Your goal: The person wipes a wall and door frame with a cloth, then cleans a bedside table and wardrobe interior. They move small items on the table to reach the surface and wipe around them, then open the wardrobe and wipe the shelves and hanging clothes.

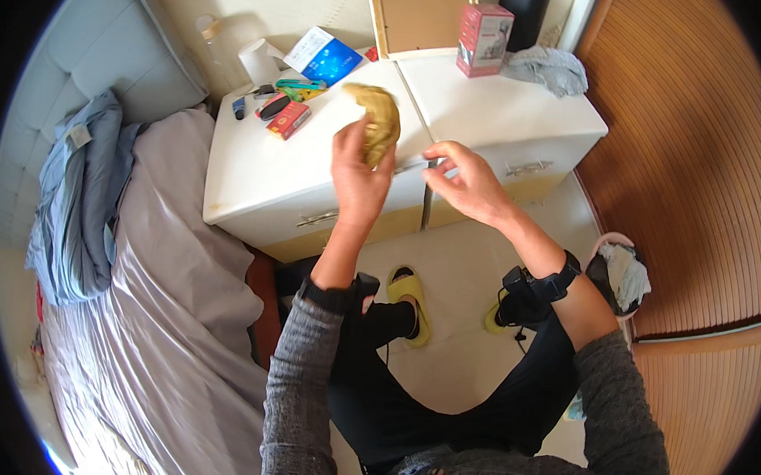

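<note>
My left hand grips a crumpled olive-yellow cloth, blurred by motion, above the white top of a two-part cabinet. What the cloth is exactly cannot be made out. To its right, my right hand hovers by the cabinet's front edge, near the gap between the two units. Its thumb and fingers are apart and hold nothing. Left of the cloth lie a small red box, a dark oval object and a teal object.
Behind these stand a white roll, a clear bottle and a blue-and-white packet. A pink box, a grey cloth and a black container occupy the right unit. A bed borders the left; a laundry-filled basket sits right.
</note>
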Action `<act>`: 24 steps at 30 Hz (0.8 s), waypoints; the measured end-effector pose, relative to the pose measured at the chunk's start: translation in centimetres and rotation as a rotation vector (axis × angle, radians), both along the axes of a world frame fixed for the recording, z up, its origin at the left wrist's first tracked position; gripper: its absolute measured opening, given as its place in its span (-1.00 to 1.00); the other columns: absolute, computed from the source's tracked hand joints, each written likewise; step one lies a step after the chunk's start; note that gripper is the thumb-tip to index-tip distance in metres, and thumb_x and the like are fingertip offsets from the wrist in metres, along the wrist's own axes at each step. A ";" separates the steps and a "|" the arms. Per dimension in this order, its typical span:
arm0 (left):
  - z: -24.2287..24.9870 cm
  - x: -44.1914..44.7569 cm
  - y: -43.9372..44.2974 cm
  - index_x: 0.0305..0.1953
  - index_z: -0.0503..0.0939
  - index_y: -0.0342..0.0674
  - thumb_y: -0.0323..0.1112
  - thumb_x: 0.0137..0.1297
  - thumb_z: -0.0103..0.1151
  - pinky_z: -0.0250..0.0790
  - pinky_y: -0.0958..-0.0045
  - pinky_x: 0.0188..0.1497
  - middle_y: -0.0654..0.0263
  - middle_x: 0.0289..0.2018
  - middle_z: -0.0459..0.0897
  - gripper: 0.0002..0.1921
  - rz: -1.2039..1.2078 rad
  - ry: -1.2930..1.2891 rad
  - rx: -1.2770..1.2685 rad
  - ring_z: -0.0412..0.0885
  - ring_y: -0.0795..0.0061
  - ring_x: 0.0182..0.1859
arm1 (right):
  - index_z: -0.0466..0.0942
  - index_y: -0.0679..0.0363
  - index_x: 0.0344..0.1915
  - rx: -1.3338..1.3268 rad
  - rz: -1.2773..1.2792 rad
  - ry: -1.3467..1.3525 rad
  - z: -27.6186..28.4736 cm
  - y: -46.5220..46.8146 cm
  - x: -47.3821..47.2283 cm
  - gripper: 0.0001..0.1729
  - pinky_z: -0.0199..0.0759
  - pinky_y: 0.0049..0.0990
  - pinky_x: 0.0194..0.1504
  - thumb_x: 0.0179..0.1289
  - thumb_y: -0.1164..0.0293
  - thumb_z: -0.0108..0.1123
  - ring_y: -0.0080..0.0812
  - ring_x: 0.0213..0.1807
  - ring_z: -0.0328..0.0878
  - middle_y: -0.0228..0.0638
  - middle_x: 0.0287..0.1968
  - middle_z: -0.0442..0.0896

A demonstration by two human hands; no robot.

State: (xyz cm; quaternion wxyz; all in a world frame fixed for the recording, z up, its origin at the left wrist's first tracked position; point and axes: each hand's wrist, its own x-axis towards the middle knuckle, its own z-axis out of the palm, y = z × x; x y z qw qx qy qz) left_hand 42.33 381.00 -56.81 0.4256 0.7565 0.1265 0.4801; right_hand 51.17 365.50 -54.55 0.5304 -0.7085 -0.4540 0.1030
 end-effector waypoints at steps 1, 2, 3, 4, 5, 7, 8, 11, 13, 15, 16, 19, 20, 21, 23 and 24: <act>-0.3 0.5 0.7 0.10 0.49 -0.24 -0.54 0.14 0.20 0.40 0.23 0.08 -0.04 0.10 0.43 -0.56 0.102 0.044 0.318 0.48 0.07 0.06 | 0.48 0.32 -0.03 -0.019 -0.062 -0.053 -0.1 -0.1 0.3 -0.59 0.49 -0.46 -0.24 0.17 0.32 0.27 -0.43 -0.22 0.56 -0.18 -0.08 0.59; -0.9 1.2 1.0 0.10 0.52 -0.11 -0.57 0.07 0.19 0.26 0.09 0.22 -0.06 0.14 0.39 -0.51 0.039 0.255 0.398 0.35 -0.11 0.16 | 0.48 0.31 -0.04 -0.018 -0.062 -0.041 -0.5 -0.3 0.4 -0.60 0.49 -0.47 -0.24 0.18 0.32 0.26 -0.44 -0.22 0.55 -0.19 -0.09 0.60; -1.5 1.3 1.6 0.07 0.54 -0.08 -0.57 0.08 0.17 0.19 0.14 0.31 0.08 0.14 0.44 -0.53 -0.076 0.434 0.642 0.36 -0.08 0.20 | 0.49 0.30 -0.04 -0.029 -0.091 -0.012 -1.0 -0.6 0.6 -0.60 0.49 -0.49 -0.24 0.19 0.31 0.25 -0.44 -0.21 0.55 -0.20 -0.09 0.60; -2.3 1.2 1.9 0.08 0.54 -0.02 -0.56 0.07 0.18 0.17 0.16 0.34 0.12 0.17 0.41 -0.52 -0.060 0.417 0.729 0.32 -0.07 0.25 | 0.48 0.29 -0.02 -0.067 -0.074 0.047 -1.7 -0.8 0.8 -0.64 0.49 -0.49 -0.22 0.24 0.33 0.21 -0.47 -0.18 0.54 -0.25 -0.07 0.60; -3.0 1.0 2.1 0.09 0.55 0.04 -0.54 0.07 0.20 0.15 0.19 0.37 0.17 0.21 0.39 -0.50 -0.067 0.573 0.766 0.27 -0.06 0.30 | 0.48 0.27 -0.01 -0.114 -0.061 0.112 -2.4 -1.0 0.9 -0.67 0.49 -0.49 -0.21 0.28 0.34 0.18 -0.51 -0.15 0.53 -0.29 -0.04 0.59; -3.9 0.4 3.1 0.09 0.57 0.14 -0.57 0.05 0.19 0.15 0.19 0.38 0.19 0.26 0.35 -0.45 -0.175 0.528 0.675 0.21 -0.03 0.36 | 0.48 0.25 -0.01 -0.194 -0.034 0.238 -3.7 -1.8 1.4 -0.71 0.50 -0.50 -0.19 0.34 0.36 0.12 -0.55 -0.12 0.53 -0.33 -0.03 0.59; -4.0 -0.3 4.0 0.09 0.57 0.15 -0.59 0.02 0.18 0.16 0.18 0.38 0.19 0.27 0.34 -0.44 -0.236 0.517 0.666 0.21 -0.02 0.36 | 0.49 0.25 -0.02 -0.218 -0.021 0.294 -4.2 -2.2 1.7 -0.73 0.50 -0.51 -0.19 0.36 0.36 0.09 -0.56 -0.13 0.53 -0.33 -0.03 0.60; -3.5 -3.1 6.9 -0.01 0.63 0.11 -0.65 -0.09 0.18 0.22 0.24 0.35 0.29 0.32 0.31 -0.43 -0.294 0.540 0.728 0.20 0.06 0.38 | 0.53 0.26 -0.08 -0.236 -0.012 0.425 -5.2 -2.4 2.7 -0.75 0.50 -0.53 -0.24 0.38 0.34 0.04 -0.57 -0.21 0.54 -0.34 -0.11 0.63; -3.3 -5.2 8.4 -0.07 0.66 0.08 -0.66 -0.13 0.18 0.23 0.26 0.35 0.34 0.33 0.30 -0.46 -0.290 0.595 0.745 0.20 0.08 0.39 | 0.55 0.25 -0.12 -0.202 -0.049 0.545 -5.5 -2.3 3.3 -0.75 0.49 -0.56 -0.30 0.34 0.34 0.06 -0.57 -0.29 0.55 -0.34 -0.19 0.64; -3.1 -6.9 9.6 -0.17 0.69 0.06 -0.67 -0.16 0.17 0.16 0.18 0.39 0.39 0.34 0.30 -0.51 -0.269 0.632 0.720 0.18 0.11 0.40 | 0.56 0.26 -0.11 -0.212 -0.037 0.530 -5.5 -2.3 3.8 -0.75 0.49 -0.55 -0.29 0.33 0.36 0.03 -0.57 -0.28 0.54 -0.34 -0.18 0.64; -3.0 -7.8 10.1 -0.17 0.68 0.06 -0.67 -0.16 0.17 0.14 0.15 0.40 0.38 0.33 0.30 -0.52 -0.222 0.668 0.758 0.18 0.11 0.40 | 0.56 0.26 -0.11 -0.219 -0.039 0.509 -5.5 -2.5 4.1 -0.74 0.49 -0.55 -0.29 0.32 0.36 0.04 -0.57 -0.27 0.54 -0.34 -0.18 0.64; -2.6 -10.4 11.2 -0.20 0.68 0.00 -0.70 -0.15 0.12 0.09 0.08 0.42 0.33 0.30 0.35 -0.54 -0.096 0.699 0.800 0.19 0.08 0.40 | 0.56 0.27 -0.13 -0.222 -0.037 0.465 -5.4 -3.7 4.8 -0.75 0.47 -0.55 -0.29 0.30 0.36 0.05 -0.57 -0.27 0.55 -0.33 -0.19 0.64; -2.5 -11.4 11.3 -0.19 0.68 -0.03 -0.72 -0.14 0.10 0.11 0.10 0.40 0.29 0.29 0.37 -0.53 -0.044 0.693 0.807 0.21 0.07 0.39 | 0.56 0.27 -0.13 -0.221 -0.037 0.452 -5.3 -4.2 5.1 -0.75 0.47 -0.55 -0.28 0.30 0.36 0.05 -0.57 -0.27 0.55 -0.33 -0.19 0.64; -2.4 -12.4 11.4 -0.19 0.68 -0.06 -0.74 -0.14 0.07 0.14 0.12 0.39 0.25 0.27 0.39 -0.52 0.008 0.675 0.822 0.22 0.06 0.38 | 0.56 0.27 -0.14 -0.201 -0.036 0.437 -5.2 -4.6 5.3 -0.75 0.47 -0.55 -0.28 0.30 0.36 0.05 -0.57 -0.27 0.55 -0.33 -0.19 0.64; -2.3 -14.3 11.7 -0.14 0.68 -0.06 -0.74 -0.11 0.05 0.25 0.19 0.30 0.13 0.16 0.48 -0.51 0.184 0.607 0.726 0.35 0.04 0.27 | 0.56 0.26 -0.16 -0.231 -0.068 0.464 -5.0 -5.0 5.6 -0.76 0.46 -0.56 -0.27 0.31 0.36 0.05 -0.57 -0.28 0.54 -0.34 -0.20 0.64; -2.2 -15.2 12.0 -0.13 0.69 -0.06 -0.73 -0.09 0.06 0.29 0.21 0.26 0.11 0.12 0.50 -0.51 0.309 0.573 0.680 0.40 0.03 0.23 | 0.56 0.26 -0.16 -0.233 -0.073 0.475 -4.9 -5.0 5.6 -0.76 0.46 -0.56 -0.27 0.31 0.36 0.05 -0.57 -0.29 0.54 -0.34 -0.21 0.64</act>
